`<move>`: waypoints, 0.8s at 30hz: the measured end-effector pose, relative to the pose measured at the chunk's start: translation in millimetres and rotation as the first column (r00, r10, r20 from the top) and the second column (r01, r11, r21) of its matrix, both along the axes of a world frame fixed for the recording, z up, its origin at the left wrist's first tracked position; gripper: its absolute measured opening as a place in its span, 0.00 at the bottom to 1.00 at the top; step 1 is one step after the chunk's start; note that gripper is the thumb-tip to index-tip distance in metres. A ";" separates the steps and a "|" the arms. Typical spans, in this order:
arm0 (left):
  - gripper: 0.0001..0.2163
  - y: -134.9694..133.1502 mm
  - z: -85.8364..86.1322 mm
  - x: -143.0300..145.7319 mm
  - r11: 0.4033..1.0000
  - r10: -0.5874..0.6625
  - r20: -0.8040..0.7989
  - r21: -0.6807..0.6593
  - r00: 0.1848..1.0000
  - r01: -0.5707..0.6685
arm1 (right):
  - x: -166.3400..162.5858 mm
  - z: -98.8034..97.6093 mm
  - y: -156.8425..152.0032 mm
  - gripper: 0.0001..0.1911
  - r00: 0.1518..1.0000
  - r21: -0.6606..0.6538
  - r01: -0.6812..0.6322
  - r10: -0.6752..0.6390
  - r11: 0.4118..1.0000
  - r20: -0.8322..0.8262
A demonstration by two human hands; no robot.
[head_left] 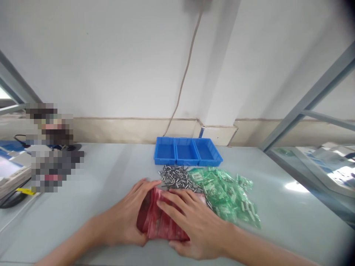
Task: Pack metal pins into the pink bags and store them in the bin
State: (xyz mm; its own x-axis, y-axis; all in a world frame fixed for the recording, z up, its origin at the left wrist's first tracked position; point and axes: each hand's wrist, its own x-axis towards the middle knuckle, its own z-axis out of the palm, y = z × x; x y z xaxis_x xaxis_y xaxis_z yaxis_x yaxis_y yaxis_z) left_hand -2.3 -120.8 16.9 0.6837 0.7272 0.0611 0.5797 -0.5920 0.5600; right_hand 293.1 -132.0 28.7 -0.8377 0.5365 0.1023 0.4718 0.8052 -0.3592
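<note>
A stack of red, translucent plastic bags point(162, 226) lies on the table between my hands. My left hand point(124, 216) grips its left edge, fingertips at the far side and thumb at the near side. From the right, my right hand point(196, 223) lies over the stack, fingers across the top and thumb at the near edge. Just beyond is a heap of small metal pins point(177, 178), partly hidden by my right hand. Right of the heap, green plastic bags point(227, 192) holding small metal parts lie in a pile.
Three joined blue bins point(187, 152) stand behind the pins, near the wall. On the left of the table point(91, 177) are a power strip point(16, 181), cables and a pixelated area. Grey metal frame posts point(299, 111) rise at both sides.
</note>
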 end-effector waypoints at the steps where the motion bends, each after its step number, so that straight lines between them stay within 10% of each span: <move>1: 0.60 -0.2 0.1 -2.8 1.000 0.004 -0.009 -0.004 1.000 -0.004 | 0.1 0.8 0.1 0.48 1.000 -0.004 0.002 -0.002 1.000 0.004; 24: 0.49 -9.0 3.7 -46.0 0.989 0.121 -0.047 -0.080 0.992 -0.124 | -11.1 13.1 10.1 0.45 0.983 -0.025 -0.181 0.182 0.983 0.026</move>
State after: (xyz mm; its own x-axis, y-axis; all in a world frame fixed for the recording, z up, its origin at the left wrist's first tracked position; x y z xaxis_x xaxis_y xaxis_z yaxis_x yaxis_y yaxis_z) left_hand -48.3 -129.8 20.6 0.5900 0.8069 -0.0292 0.6686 -0.4680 0.5779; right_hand 282.0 -121.8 41.8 -0.9238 0.3769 0.0670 0.3286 0.8706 -0.3663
